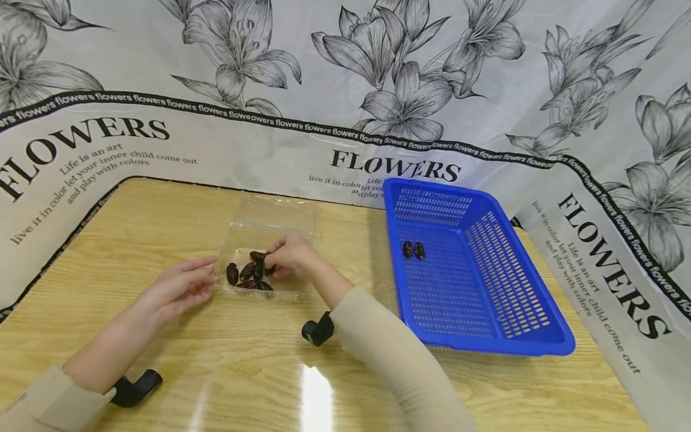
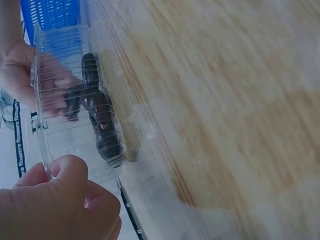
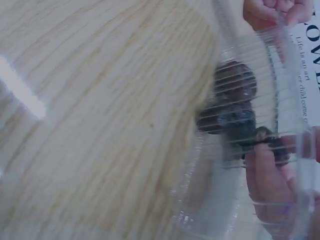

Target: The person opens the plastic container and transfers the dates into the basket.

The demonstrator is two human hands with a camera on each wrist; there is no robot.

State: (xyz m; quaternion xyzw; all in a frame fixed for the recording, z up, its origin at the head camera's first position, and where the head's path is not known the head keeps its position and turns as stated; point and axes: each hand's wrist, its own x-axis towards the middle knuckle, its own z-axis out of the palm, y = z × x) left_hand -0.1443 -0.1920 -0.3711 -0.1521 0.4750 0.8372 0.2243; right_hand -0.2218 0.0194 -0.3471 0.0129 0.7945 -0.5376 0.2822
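A clear plastic box [image 1: 283,294] with its hinged lid [image 1: 275,211] folded back stands on the table, holding several dark brown dates [image 1: 232,274]. At the box's left side, my left hand [image 1: 180,289] pinches the rim between thumb and curled fingers, as the left wrist view shows. My right hand [image 1: 294,255] reaches down inside the box from the right. Between its thumb and fingertips it pinches one date [image 2: 72,102], seen through the ribbed wall. Other dates [image 3: 235,82] lie close beside those fingers.
To the right stands a blue plastic basket [image 1: 518,347] with slotted walls, and two dates [image 1: 419,251] lie near its left side. Black wrist-worn pieces [image 1: 318,329] show by both forearms. A flower-printed cloth [image 1: 345,144] borders the wooden table [image 1: 243,360].
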